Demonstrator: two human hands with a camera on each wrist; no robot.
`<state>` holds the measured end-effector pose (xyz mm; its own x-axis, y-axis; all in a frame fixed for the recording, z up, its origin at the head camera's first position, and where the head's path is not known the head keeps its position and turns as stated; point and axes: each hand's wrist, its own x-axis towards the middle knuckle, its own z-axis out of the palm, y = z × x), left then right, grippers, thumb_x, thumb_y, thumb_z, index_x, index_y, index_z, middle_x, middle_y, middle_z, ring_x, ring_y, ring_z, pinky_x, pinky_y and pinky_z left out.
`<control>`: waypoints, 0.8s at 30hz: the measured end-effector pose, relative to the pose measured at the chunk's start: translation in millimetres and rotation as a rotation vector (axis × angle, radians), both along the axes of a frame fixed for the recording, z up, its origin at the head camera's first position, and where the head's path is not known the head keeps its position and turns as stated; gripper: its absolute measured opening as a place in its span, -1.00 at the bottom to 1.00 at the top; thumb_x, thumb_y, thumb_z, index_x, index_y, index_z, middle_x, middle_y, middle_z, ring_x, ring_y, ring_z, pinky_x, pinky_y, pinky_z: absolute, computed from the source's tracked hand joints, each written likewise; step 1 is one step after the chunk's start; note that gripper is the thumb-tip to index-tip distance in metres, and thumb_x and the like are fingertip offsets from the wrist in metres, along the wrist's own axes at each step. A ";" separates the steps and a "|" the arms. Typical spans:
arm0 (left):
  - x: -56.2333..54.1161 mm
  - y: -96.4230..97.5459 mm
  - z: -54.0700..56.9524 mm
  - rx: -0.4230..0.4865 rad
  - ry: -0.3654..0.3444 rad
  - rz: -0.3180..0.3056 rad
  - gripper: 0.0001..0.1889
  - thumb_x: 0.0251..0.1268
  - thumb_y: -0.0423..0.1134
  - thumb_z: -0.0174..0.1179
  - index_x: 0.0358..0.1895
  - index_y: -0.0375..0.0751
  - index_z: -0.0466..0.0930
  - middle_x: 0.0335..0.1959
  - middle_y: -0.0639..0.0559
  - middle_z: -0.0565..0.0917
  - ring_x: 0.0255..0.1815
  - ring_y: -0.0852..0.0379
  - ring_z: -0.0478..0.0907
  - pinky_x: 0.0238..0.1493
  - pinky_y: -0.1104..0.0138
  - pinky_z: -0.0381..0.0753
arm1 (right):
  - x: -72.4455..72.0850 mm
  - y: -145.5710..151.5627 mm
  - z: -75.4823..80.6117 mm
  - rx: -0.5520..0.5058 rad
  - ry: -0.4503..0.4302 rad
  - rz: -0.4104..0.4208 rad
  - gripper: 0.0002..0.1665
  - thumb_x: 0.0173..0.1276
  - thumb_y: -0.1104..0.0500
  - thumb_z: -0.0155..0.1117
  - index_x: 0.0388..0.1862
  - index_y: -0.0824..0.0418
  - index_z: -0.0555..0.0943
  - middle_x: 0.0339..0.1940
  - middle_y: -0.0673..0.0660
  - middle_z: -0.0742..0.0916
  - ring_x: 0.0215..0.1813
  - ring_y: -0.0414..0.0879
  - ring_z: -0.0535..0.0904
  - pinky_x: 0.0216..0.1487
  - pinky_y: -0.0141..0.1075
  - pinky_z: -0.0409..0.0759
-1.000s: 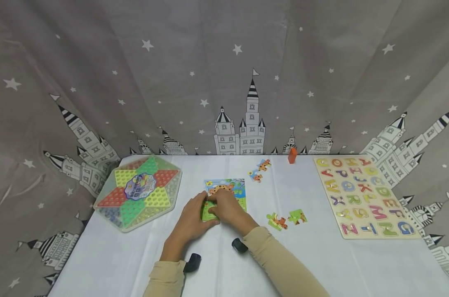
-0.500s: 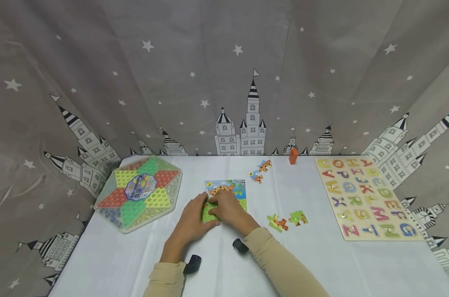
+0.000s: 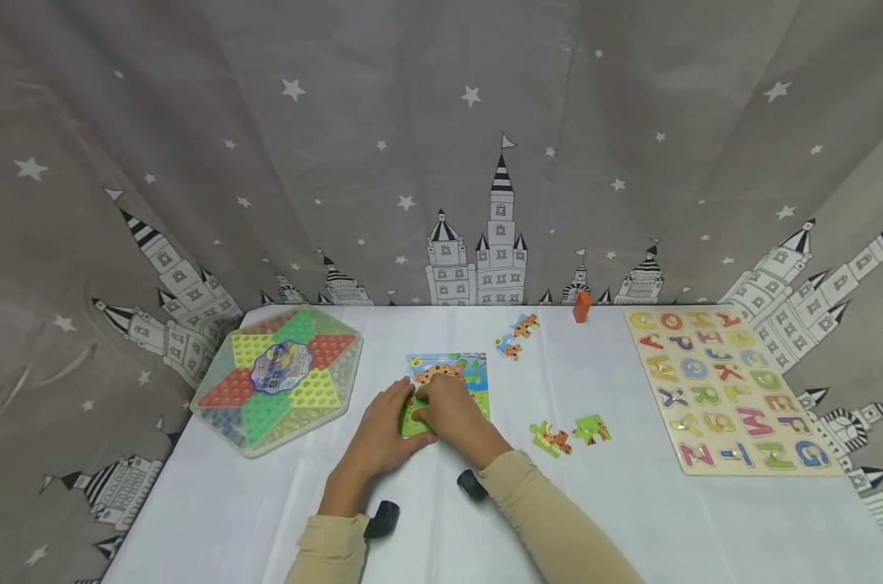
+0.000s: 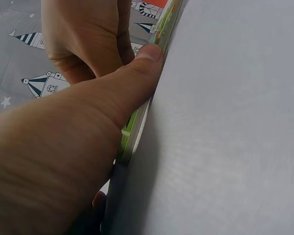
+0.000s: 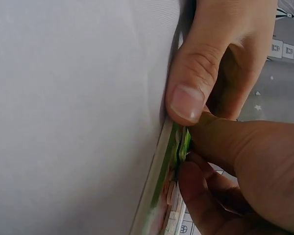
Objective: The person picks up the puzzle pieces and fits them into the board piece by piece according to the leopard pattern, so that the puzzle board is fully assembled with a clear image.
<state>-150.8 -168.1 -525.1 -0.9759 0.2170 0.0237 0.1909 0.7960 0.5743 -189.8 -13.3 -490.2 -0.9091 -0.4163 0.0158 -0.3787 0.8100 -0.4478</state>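
A small jigsaw puzzle (image 3: 477, 381) with a spotted animal on a green and blue ground lies in its tray at mid-table. My left hand (image 3: 383, 430) holds the tray at its near left corner, fingers along the left side. In the left wrist view, the left thumb (image 4: 137, 73) presses against the near edge. Over the left part of the picture, my right hand (image 3: 452, 410) pinches a green puzzle piece (image 5: 185, 142) low against the tray. The fingers hide much of this piece and the lower picture.
Loose puzzle pieces lie right of the tray: two behind (image 3: 516, 337), two nearer (image 3: 550, 438). A hexagonal Chinese checkers box (image 3: 276, 381) lies left, a wooden alphabet board (image 3: 733, 389) right. A small orange block (image 3: 581, 307) stands at the back edge, before a grey curtain (image 3: 339, 162).
The whole head view has shifted slightly to the right. Both hands keep nearly the same place at the puzzle, and the loose pieces lie as before.
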 end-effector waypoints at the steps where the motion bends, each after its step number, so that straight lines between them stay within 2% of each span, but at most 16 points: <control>1: 0.1 0.0 -0.6 -0.002 0.002 0.001 0.00 0.14 0.16 0.46 0.56 -0.25 0.23 0.62 -0.14 0.25 0.65 -0.18 0.14 0.64 -0.12 0.12 | 0.0 0.2 0.4 -0.002 -0.002 -0.001 -0.62 0.22 0.01 0.57 -0.04 0.16 0.82 -0.08 0.09 0.83 0.07 0.00 0.73 0.21 -0.16 0.66; 7: 1.4 0.4 -1.7 -0.002 0.002 -0.009 -0.01 0.15 0.18 0.45 0.56 -0.24 0.24 0.63 -0.12 0.24 0.65 -0.17 0.13 0.65 -0.11 0.10 | -1.3 1.5 -0.9 0.020 -0.006 0.000 -0.61 0.21 -0.02 0.57 -0.07 0.16 0.80 -0.11 0.07 0.82 0.02 -0.02 0.72 0.15 -0.18 0.67; 13: 0.1 0.6 -0.9 -0.016 0.001 -0.034 -0.02 0.19 0.18 0.42 0.57 -0.25 0.23 0.63 -0.13 0.22 0.65 -0.19 0.12 0.66 -0.11 0.07 | -2.2 1.5 -1.8 0.071 -0.011 -0.009 -0.58 0.24 -0.07 0.54 -0.01 0.11 0.77 -0.07 0.07 0.81 0.06 -0.01 0.71 0.18 -0.16 0.67; 19: -0.6 -0.5 0.6 -0.042 -0.011 -0.035 -0.02 0.20 0.19 0.41 0.57 -0.24 0.22 0.64 -0.13 0.21 0.66 -0.18 0.10 0.67 -0.09 0.06 | -2.4 2.4 -0.1 0.048 -0.013 0.009 -0.59 0.22 -0.05 0.56 -0.03 0.13 0.79 -0.07 0.07 0.82 0.06 -0.01 0.72 0.18 -0.15 0.66; 24: 0.1 -2.0 1.3 -0.035 -0.007 -0.026 -0.04 0.20 0.18 0.41 0.56 -0.25 0.25 0.63 -0.15 0.23 0.65 -0.19 0.12 0.65 -0.12 0.09 | -2.4 4.6 -0.7 0.003 -0.041 0.039 -0.53 0.19 -0.01 0.58 0.05 0.16 0.79 0.02 0.09 0.82 0.13 -0.02 0.71 0.24 -0.17 0.64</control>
